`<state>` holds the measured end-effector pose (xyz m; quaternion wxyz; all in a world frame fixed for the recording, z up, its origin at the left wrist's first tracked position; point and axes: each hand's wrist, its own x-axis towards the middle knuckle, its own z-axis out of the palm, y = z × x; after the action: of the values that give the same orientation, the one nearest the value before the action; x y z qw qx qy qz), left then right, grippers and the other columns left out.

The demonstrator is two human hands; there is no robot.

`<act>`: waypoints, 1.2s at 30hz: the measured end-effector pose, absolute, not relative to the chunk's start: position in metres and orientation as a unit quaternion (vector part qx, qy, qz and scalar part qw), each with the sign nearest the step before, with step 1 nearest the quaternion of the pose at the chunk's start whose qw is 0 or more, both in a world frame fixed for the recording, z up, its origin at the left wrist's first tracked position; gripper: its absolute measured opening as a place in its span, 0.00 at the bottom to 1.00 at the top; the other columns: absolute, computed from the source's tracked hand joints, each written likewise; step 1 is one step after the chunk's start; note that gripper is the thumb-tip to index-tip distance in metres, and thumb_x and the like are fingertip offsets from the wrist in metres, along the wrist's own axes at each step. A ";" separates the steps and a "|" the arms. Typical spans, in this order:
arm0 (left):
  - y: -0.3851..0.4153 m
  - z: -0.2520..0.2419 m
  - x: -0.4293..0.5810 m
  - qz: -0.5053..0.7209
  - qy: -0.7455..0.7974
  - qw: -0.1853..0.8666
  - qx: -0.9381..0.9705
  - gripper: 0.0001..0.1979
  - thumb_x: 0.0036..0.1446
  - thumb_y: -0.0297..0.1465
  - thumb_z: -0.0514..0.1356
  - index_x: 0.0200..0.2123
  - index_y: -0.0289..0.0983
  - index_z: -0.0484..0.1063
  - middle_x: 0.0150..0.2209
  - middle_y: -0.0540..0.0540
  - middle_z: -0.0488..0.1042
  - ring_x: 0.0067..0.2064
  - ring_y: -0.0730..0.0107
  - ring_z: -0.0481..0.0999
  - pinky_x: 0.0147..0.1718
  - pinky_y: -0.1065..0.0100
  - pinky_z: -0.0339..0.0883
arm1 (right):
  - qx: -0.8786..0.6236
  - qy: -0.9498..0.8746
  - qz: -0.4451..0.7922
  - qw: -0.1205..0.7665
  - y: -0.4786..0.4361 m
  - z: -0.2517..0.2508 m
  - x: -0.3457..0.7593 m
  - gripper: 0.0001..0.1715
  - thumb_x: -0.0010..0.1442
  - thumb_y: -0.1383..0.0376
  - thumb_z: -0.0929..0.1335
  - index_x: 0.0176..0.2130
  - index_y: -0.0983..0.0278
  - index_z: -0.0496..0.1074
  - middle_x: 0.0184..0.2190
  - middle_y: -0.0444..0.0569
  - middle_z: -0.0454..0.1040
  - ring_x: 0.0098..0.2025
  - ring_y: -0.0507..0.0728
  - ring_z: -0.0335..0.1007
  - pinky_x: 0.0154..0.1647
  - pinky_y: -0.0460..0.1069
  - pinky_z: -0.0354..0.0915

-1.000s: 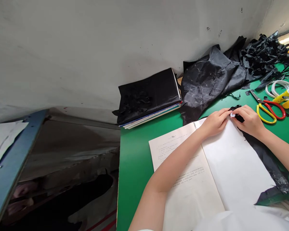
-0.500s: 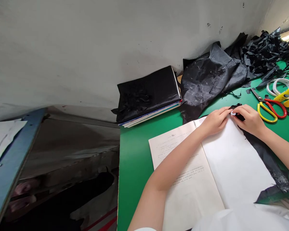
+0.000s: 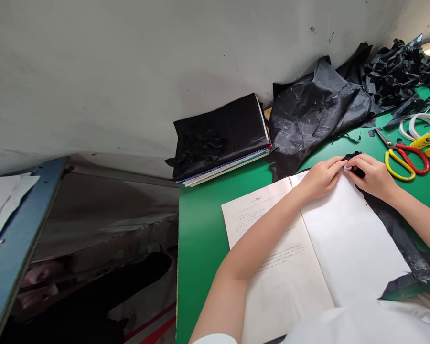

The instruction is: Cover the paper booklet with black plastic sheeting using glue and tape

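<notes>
An open booklet (image 3: 308,253) lies on the green table (image 3: 200,224), its left page printed, its right page blank white. A black sheet (image 3: 401,239) sticks out from under the right page. My left hand (image 3: 320,177) rests at the top of the booklet, fingers curled, its fingertips meeting those of my right hand (image 3: 370,176). Together the two hands pinch a small piece of black material (image 3: 354,165) at the page's top edge.
A stack of books under a black sheet (image 3: 222,138) sits against the wall. Crumpled black plastic (image 3: 318,114) and shreds (image 3: 397,71) fill the back right. Red-and-yellow scissors (image 3: 403,160), a glue stick (image 3: 428,140) and white rings (image 3: 417,124) lie at right. Left of the table is a gap.
The hands stay pinched at the page's top edge. Everything has slid slightly in the picture as my head shifted a little.
</notes>
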<state>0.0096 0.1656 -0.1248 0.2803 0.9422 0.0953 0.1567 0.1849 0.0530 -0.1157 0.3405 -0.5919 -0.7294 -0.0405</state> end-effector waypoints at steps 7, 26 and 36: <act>0.166 -0.127 0.011 0.151 0.091 0.296 0.939 0.20 0.67 0.28 0.47 0.60 0.34 0.63 0.64 0.35 0.66 0.62 0.57 0.71 0.59 0.55 0.69 | -0.594 -0.726 -0.032 0.344 0.053 -0.115 0.185 0.05 0.62 0.69 0.69 0.39 0.61 0.68 0.35 0.48 0.75 0.35 0.55 0.73 0.37 0.49 0.72; 0.165 -0.125 0.011 0.143 0.096 0.288 0.942 0.20 0.67 0.29 0.46 0.59 0.33 0.63 0.64 0.34 0.66 0.63 0.57 0.70 0.60 0.54 0.68 | -0.608 -0.715 0.004 0.344 0.052 -0.110 0.184 0.02 0.63 0.67 0.68 0.38 0.60 0.68 0.33 0.47 0.74 0.31 0.54 0.70 0.34 0.49 0.70; 0.164 -0.122 0.010 0.139 0.101 0.284 0.943 0.20 0.67 0.29 0.46 0.59 0.33 0.63 0.63 0.34 0.66 0.62 0.57 0.71 0.59 0.53 0.69 | -0.623 -0.708 0.033 0.332 0.052 -0.109 0.184 0.02 0.63 0.66 0.67 0.38 0.59 0.68 0.33 0.47 0.72 0.32 0.55 0.70 0.35 0.50 0.69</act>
<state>0.0104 0.1644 -0.1224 0.2836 0.9433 0.1012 0.1395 0.1838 0.0524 -0.1088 0.3317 -0.6229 -0.7077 0.0326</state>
